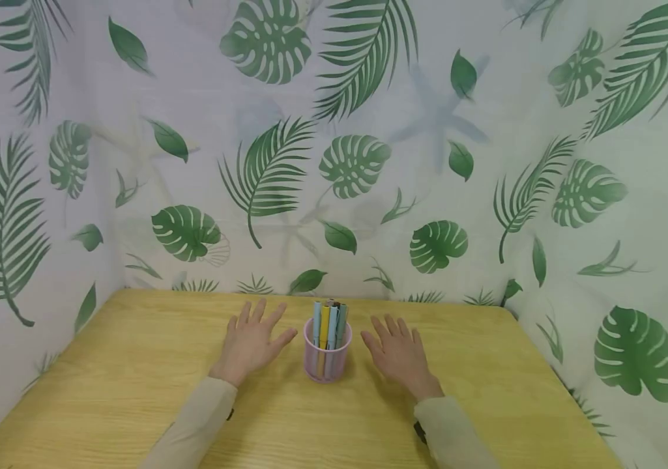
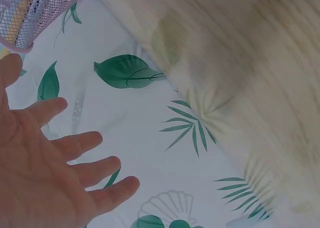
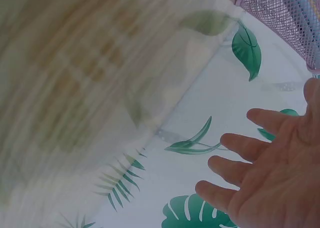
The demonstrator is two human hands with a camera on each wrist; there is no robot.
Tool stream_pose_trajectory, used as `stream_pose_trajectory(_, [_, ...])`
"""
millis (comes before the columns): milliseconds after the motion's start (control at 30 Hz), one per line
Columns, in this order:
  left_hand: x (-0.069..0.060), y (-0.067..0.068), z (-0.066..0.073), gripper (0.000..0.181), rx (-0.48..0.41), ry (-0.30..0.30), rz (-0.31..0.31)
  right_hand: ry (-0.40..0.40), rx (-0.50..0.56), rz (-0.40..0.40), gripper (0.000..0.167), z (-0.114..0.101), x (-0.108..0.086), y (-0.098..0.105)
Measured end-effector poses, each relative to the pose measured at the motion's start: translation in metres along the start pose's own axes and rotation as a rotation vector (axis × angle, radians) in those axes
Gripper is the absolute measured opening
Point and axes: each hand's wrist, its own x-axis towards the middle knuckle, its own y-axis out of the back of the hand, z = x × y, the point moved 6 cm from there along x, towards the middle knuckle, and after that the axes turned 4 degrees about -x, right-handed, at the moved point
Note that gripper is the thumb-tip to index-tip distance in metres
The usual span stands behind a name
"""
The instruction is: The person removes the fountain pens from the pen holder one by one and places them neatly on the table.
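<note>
Pink mesh cup [image 1: 342, 362] with a hand at each side. I take the cup as landmark: it stands upright on the table [image 1: 287, 433], between the two hands and touching neither. Pens [image 1: 324, 326], among them pale blue and yellow ones, rise from it; I judge that the cup's wall holds them upright and close together, while the see-through mesh lets me follow their lower parts inside. The left hand [image 1: 251, 345] is at the cup's left, fingers straight and spread, holding nothing; the right hand [image 1: 398, 355] mirrors it at the cup's right, likewise spread and holding nothing. In both wrist views I see a bare palm, with part of the cup beyond the thumb, from which I infer that the hands are raised off the wood; how far, I cannot tell. Each thumb is the part nearest the cup, and the gaps at either side show me that the cup stands on its own base, without support from the fingers. Pale sleeves [image 1: 187, 423] reach the wrists on the cup's near side. Behind the cup, a leaf-printed sheet [image 1: 357, 244] backs the table.
</note>
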Motion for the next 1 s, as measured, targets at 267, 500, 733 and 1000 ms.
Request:
stream_pose_trajectory(267, [0.002, 0.005, 0.006, 0.061, 0.029, -0.087, 0.097, -0.020, 0.130, 0.037, 0.058, -0.001, -0.001, 0.006])
stream_pose_trajectory(500, [0.003, 0.011, -0.001, 0.047, -0.258, -0.042, 0.152, -0.074, 0.624, 0.011, 0.041, -0.003, 0.000, 0.009])
stream_pose_trajectory(733, [0.005, 0.012, -0.004, 0.029, -0.561, 0.028, 0.190, -0.111, 1.007, -0.020, 0.035, -0.012, -0.002, 0.007])
stream_pose_trajectory(1000, [0.010, 0.011, -0.001, 0.018, -0.733, 0.000, 0.237, -0.072, 1.146, 0.067, 0.037, -0.026, -0.003, 0.012])
